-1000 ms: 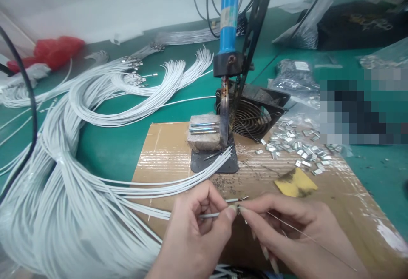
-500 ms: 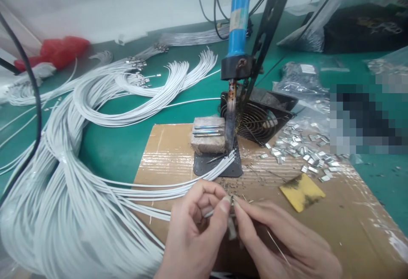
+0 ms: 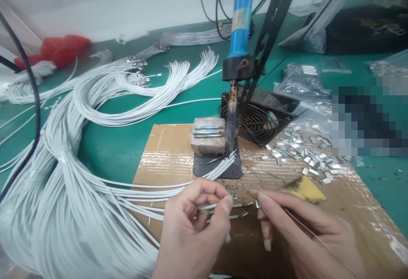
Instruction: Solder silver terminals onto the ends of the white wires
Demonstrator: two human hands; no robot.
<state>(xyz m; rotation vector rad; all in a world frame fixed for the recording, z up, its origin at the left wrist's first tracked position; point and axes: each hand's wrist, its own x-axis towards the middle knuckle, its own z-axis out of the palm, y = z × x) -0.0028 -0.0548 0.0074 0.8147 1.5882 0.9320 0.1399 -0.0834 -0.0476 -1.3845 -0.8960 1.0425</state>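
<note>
My left hand (image 3: 194, 228) is closed, thumb against forefinger, around white cables (image 3: 207, 206). Coloured inner wires (image 3: 236, 197) poke out beyond its fingertips. Two cable ends with metal connectors (image 3: 243, 214) stick out to the right below them. A small silvery connector (image 3: 257, 204) sits at the fingertips of my right hand (image 3: 302, 228), pinched by thumb and forefinger. Thin solder wire (image 3: 314, 233) also runs through that hand. Above both hands stands a blue-handled soldering iron (image 3: 240, 19), its tip down at a black base plate (image 3: 219, 171).
Loose metal connectors (image 3: 296, 145) lie scattered right of a fan (image 3: 263, 117). A stained yellow sponge (image 3: 307, 189) is partly behind my right hand. Thick bundles of white cable (image 3: 63, 202) fill the left. Cardboard (image 3: 165, 143) covers the green table (image 3: 105, 155).
My right hand has drawn away to the right from my left, with the small connector at its fingertips. The wire ends at my left fingertips now show. My left hand has barely shifted.
</note>
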